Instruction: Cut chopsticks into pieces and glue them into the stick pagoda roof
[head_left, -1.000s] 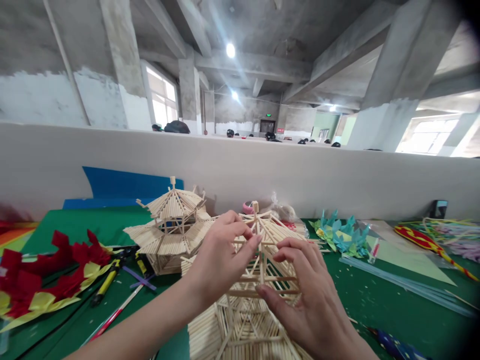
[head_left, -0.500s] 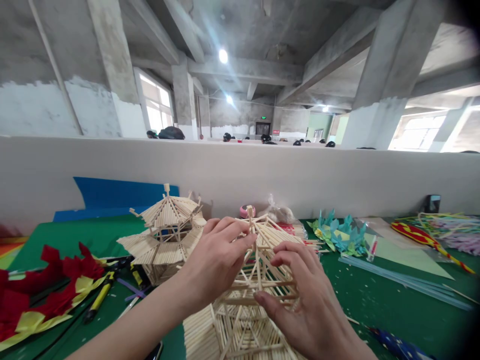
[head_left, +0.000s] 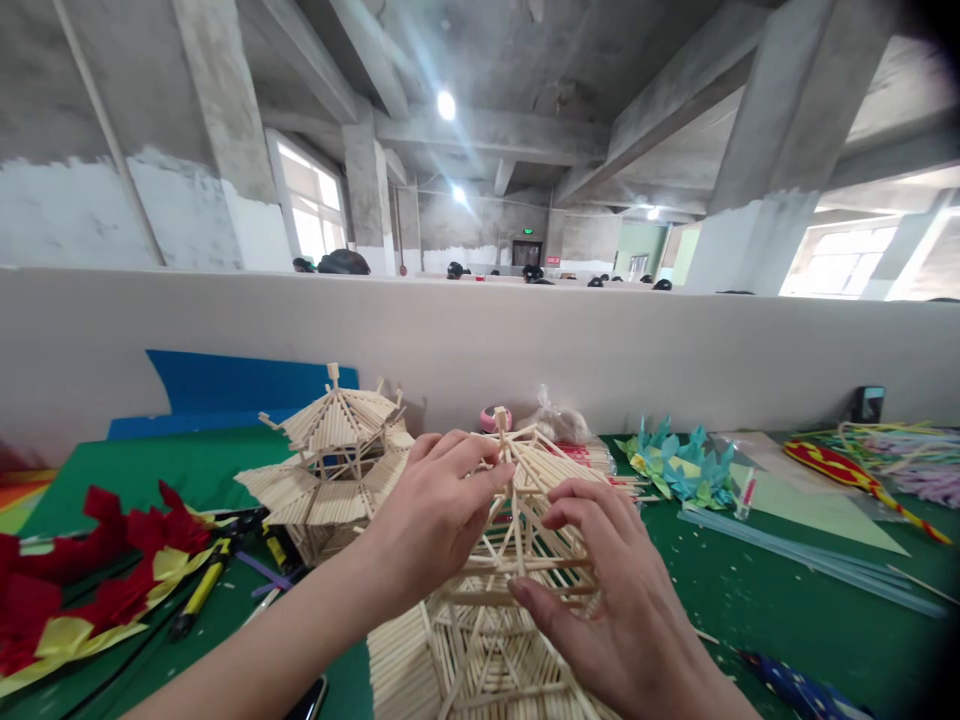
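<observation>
The person's left hand (head_left: 442,515) reaches over the model (head_left: 409,665) from the left. Its thumb and forefinger are close together at a stick (head_left: 517,545) below the peak, though whether they grip it cannot be told. The right hand (head_left: 615,590) curves about the model's right side with thumb and fingers spread apart, the thumb tip at the stick's lower end.

A light touch seems best here: such thin bars would likely bend or come unstuck under a hard squeeze. The left fingertips would do well to press along the stick's length, with the right hand bracing the frame rather than pushing it sideways.

The model stands at the front middle of the worktop (head_left: 727,615), straight before the person. It is all pale wood, with a stubby peg (head_left: 501,420) on top. Bars fan down from the peak, close-laid on the right slope and gapped at the front. Below, sticks form nested rings, and others lie side by side at lower left; the bottom runs out of view.

Behind it to the left is a pagoda (head_left: 341,500) with 2 roofs. Farther out lie a cutter (head_left: 199,600), red paper (head_left: 30,600) and, on the right, blue strips (head_left: 810,562).
</observation>
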